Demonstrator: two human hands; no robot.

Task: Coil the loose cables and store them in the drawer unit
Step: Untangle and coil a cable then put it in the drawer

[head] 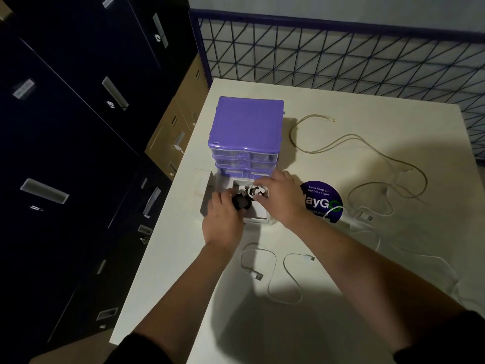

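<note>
- The black filing cabinets fill the left side of your view, with a tan cabinet wedged between them and the table.
- A dark wire grid panel runs along the far edge of the white table you are standing over.
- The purple drawer unit stands at the table's left edge, its clear drawers facing you; the bottom drawer is pulled out toward you, and both your hands are over it.
- A long pale cable sprawls loose across the right half of the table, well apart from the unit.
- A thicker white cable trails along the table from beside the sticker, under your right forearm.
- A short white USB cable lies uncoiled on the table between your forearms, just in front of the open drawer.
- A round dark-blue sticker sits on the table to the right of the drawer, partly covered by your right wrist.
- Your right hand is curled, its fingers pinching a coiled white cable at the drawer.
- Your left hand is curled round a small black object touching that coil; what it is you cannot tell.
</note>
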